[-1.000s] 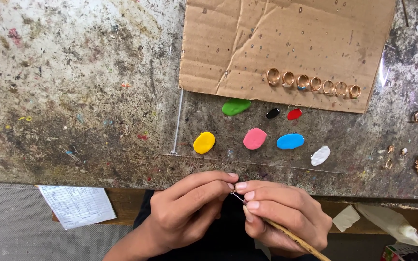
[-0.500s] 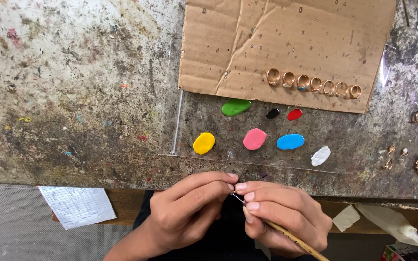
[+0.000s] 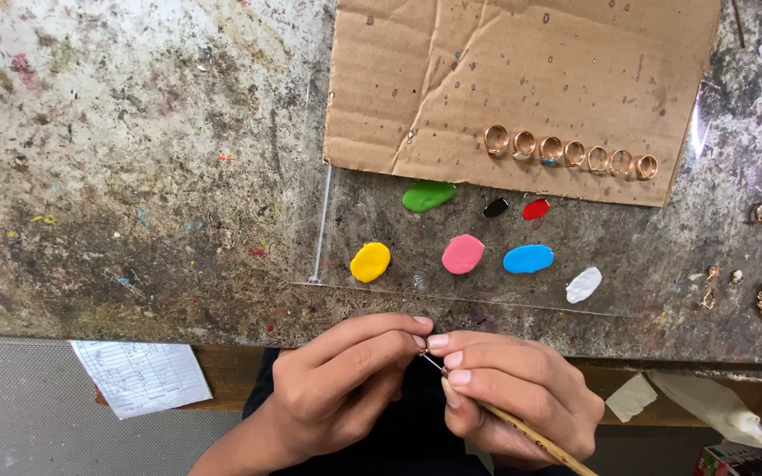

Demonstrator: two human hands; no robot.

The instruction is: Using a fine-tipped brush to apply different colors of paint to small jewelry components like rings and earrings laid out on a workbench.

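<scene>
- Brush (image 3: 531,432): a thin wooden-handled one, gripped in the right hand (image 3: 522,401), its handle running down and to the right past the palm and its tip pointing up-left to where the fingertips of both hands meet.
- Left hand (image 3: 341,392) is curled closed, thumb and forefinger pinched on something too small to make out, touching the right hand's fingertips just below the bench (image 3: 134,176) edge.
- On a clear sheet lie paint blobs: yellow (image 3: 370,262), pink (image 3: 463,254), blue (image 3: 528,258), white (image 3: 584,285), green (image 3: 428,195), black (image 3: 496,207), red (image 3: 535,209).
- Gold rings (image 3: 571,153) stand in a row on cardboard (image 3: 487,70), well beyond the hands.
</scene>
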